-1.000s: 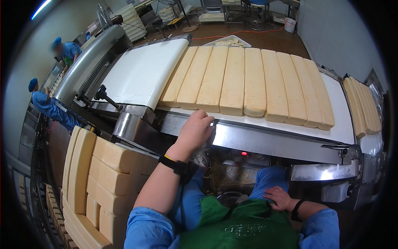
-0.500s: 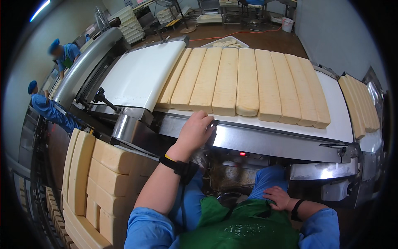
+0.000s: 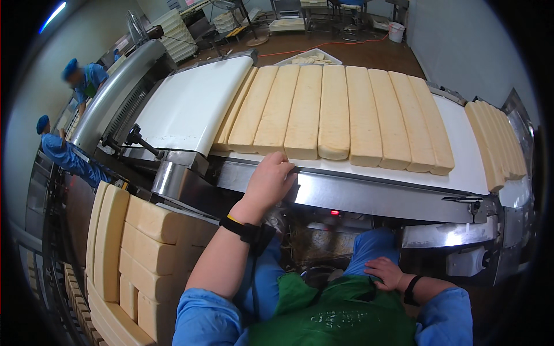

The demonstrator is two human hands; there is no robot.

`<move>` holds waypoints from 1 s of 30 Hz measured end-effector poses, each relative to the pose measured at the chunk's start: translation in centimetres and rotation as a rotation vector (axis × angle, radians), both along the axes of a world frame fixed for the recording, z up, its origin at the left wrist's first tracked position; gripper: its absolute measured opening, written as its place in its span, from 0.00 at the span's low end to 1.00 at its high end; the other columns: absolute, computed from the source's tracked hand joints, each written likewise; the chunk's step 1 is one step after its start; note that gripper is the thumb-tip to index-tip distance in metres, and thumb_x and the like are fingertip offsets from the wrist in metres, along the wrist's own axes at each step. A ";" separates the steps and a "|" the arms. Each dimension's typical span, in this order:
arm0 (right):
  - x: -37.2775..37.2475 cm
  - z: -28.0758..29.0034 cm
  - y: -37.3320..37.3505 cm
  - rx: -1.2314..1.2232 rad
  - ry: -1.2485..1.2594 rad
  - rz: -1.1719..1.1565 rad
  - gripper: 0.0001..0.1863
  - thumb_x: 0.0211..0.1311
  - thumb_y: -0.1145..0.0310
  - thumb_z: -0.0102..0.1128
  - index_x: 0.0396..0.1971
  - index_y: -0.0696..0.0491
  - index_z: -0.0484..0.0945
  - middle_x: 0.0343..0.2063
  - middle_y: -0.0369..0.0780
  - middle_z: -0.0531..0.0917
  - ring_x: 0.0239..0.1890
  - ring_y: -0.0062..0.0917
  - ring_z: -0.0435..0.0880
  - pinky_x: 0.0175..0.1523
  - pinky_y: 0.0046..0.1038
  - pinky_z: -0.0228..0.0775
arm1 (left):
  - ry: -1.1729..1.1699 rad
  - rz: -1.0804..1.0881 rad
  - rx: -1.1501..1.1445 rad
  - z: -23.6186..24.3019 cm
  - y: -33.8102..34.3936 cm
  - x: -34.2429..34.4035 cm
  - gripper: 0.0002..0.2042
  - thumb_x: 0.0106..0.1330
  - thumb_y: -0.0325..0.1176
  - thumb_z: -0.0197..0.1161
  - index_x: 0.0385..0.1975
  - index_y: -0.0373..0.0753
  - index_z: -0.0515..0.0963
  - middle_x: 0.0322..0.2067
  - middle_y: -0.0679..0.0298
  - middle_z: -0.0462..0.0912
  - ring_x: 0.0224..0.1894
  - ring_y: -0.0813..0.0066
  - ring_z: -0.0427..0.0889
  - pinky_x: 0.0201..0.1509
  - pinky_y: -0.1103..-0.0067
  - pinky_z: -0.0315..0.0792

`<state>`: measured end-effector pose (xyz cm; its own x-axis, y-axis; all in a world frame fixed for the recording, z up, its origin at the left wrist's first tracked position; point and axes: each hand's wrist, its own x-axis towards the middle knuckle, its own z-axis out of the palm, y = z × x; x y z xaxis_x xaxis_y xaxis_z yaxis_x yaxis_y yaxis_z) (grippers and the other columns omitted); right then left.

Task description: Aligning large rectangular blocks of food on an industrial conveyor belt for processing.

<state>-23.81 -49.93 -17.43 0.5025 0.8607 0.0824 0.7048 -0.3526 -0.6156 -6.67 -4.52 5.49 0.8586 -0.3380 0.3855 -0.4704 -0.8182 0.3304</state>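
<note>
A row of long, pale yellow blocks with rounded edges [image 3: 303, 109] lies side by side on a white conveyor belt [image 3: 461, 138]. I cannot tell what they are made of. Just below their near ends, my left hand [image 3: 270, 179] rests with bent fingers closed over the conveyor's metal side rail [image 3: 358, 199]. It sits close to the blocks and holds none of them. My right hand [image 3: 385, 273] lies on my blue-trousered thigh, empty, its fingers spread loosely.
More pale blocks [image 3: 147, 248] are stacked at lower left, and others [image 3: 493, 144] lie at far right. A metal machine housing [image 3: 121, 86] with a black knob [image 3: 134, 135] stands left. Two people in blue work beyond it. A white tray [image 3: 337, 60] sits behind the belt.
The row of blocks has slid slightly left along the conveyor. The whole view has shifted a little too. Both my hands keep the same places and poses.
</note>
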 end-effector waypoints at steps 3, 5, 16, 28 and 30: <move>0.0 0.1 0.0 -0.013 -0.001 0.002 0.33 0.55 0.52 0.59 0.62 0.48 0.76 0.63 0.46 0.76 0.64 0.42 0.76 0.68 0.50 0.63 | -0.012 -0.010 0.003 0.0 -0.1 0.1 0.08 0.57 0.30 0.69 0.35 0.35 0.83 0.36 0.54 0.79 0.44 0.51 0.79 0.49 0.63 0.75; -0.1 0.2 -0.1 -0.037 0.001 0.007 0.34 0.54 0.53 0.60 0.63 0.48 0.75 0.63 0.46 0.76 0.64 0.42 0.75 0.69 0.49 0.63 | 0.008 0.004 -0.001 0.0 -0.2 0.1 0.08 0.57 0.31 0.69 0.33 0.35 0.82 0.35 0.54 0.79 0.43 0.50 0.79 0.48 0.62 0.75; 1.8 4.4 2.8 -0.318 0.022 0.082 0.25 0.60 0.62 0.62 0.59 0.50 0.76 0.60 0.45 0.78 0.61 0.40 0.78 0.65 0.44 0.69 | -0.062 -0.028 -0.016 0.4 -2.2 1.3 0.06 0.58 0.31 0.70 0.31 0.37 0.82 0.32 0.56 0.81 0.39 0.52 0.81 0.43 0.63 0.76; 17.7 23.3 -15.3 -0.080 -0.733 -1.174 0.20 0.58 0.69 0.65 0.50 0.60 0.79 0.51 0.51 0.82 0.55 0.48 0.79 0.64 0.43 0.70 | -0.241 -0.140 -0.111 1.1 -7.8 3.4 0.11 0.53 0.23 0.70 0.37 0.39 0.81 0.43 0.57 0.81 0.48 0.52 0.79 0.53 0.63 0.75; 18.7 23.6 -20.6 -0.413 -0.675 -1.541 0.26 0.56 0.62 0.67 0.53 0.61 0.78 0.51 0.55 0.81 0.57 0.49 0.79 0.65 0.44 0.70 | -0.238 -0.109 -0.106 0.8 -7.8 3.5 0.14 0.52 0.23 0.70 0.40 0.38 0.81 0.48 0.54 0.80 0.52 0.50 0.78 0.57 0.63 0.74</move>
